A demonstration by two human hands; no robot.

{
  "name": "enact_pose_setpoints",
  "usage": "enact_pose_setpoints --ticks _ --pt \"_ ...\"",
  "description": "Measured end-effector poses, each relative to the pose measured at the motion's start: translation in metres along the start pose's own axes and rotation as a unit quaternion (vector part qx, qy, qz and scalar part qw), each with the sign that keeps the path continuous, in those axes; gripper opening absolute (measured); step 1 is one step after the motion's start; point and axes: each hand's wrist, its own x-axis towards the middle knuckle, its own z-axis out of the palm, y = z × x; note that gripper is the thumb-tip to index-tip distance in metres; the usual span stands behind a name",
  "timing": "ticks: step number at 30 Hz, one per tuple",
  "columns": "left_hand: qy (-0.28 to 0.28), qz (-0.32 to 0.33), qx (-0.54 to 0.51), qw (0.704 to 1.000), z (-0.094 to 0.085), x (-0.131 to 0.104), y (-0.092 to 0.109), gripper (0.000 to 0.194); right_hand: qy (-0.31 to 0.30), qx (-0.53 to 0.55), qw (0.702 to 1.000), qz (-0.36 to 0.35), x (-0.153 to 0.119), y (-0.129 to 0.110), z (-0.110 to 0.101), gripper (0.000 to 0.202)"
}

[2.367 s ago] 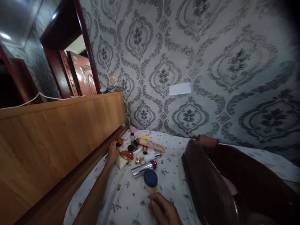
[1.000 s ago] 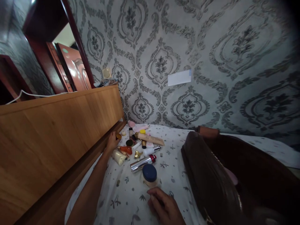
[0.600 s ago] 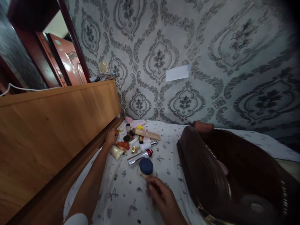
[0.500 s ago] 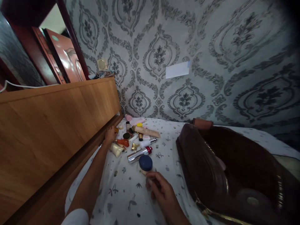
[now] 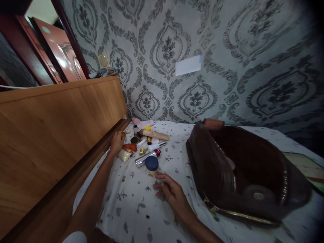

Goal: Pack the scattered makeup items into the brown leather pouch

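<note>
My left hand (image 5: 117, 141) is at the far left of the bed, beside the wooden board, its fingers closed around a small amber-coloured item (image 5: 123, 134) that is mostly hidden. Close to it lie a cream tube (image 5: 124, 155), an orange bottle (image 5: 130, 147) and a dark round lid (image 5: 134, 139). My right hand (image 5: 173, 194) hovers low over the sheet with fingers apart and nothing in them. Its fingertips are just by a jar with a dark blue lid (image 5: 152, 163). Behind that jar lies a silver tube with a red end (image 5: 148, 158).
Several more cosmetics lie farther back, among them a beige tube (image 5: 156, 135), a white tube (image 5: 157, 145) and a yellow-lidded item (image 5: 147, 128). A large brown bag (image 5: 202, 162) gapes unzipped at the right. The wooden board (image 5: 63, 125) borders the left side; a patterned wall rises behind.
My right hand has spread its fingers a little beside the blue-lidded jar. My left hand stays at the amber-coloured item. The whole view has shifted slightly.
</note>
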Motion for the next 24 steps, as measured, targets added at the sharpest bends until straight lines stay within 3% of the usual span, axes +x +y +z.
enact_pose_setpoints --ticks 6,10,14,19,22,24 --pt "0.03 0.102 -0.071 0.992 -0.012 -0.041 0.043 0.024 -0.008 -0.021 1.0 0.007 0.003 0.006 -0.003 0.024" --pt "-0.055 0.201 -0.148 0.967 -0.022 -0.084 0.084 0.029 0.009 -0.006 1.0 0.001 0.004 0.007 -0.003 0.02" --pt "-0.133 0.245 -0.119 0.953 -0.026 -0.116 0.115 0.047 0.032 0.004 0.999 0.01 0.005 0.008 -0.002 0.021" --pt "-0.143 0.226 -0.116 0.957 -0.019 -0.126 0.128 0.057 0.044 0.019 0.999 0.017 0.003 0.005 -0.003 0.028" --pt "-0.123 0.17 -0.233 0.95 -0.017 -0.127 0.129 0.05 0.066 0.048 0.997 -0.001 0.002 0.003 -0.003 0.039" --pt "-0.138 0.113 -0.368 0.912 -0.016 -0.129 0.129 0.047 0.075 0.075 0.994 -0.007 0.003 0.002 -0.002 0.05"
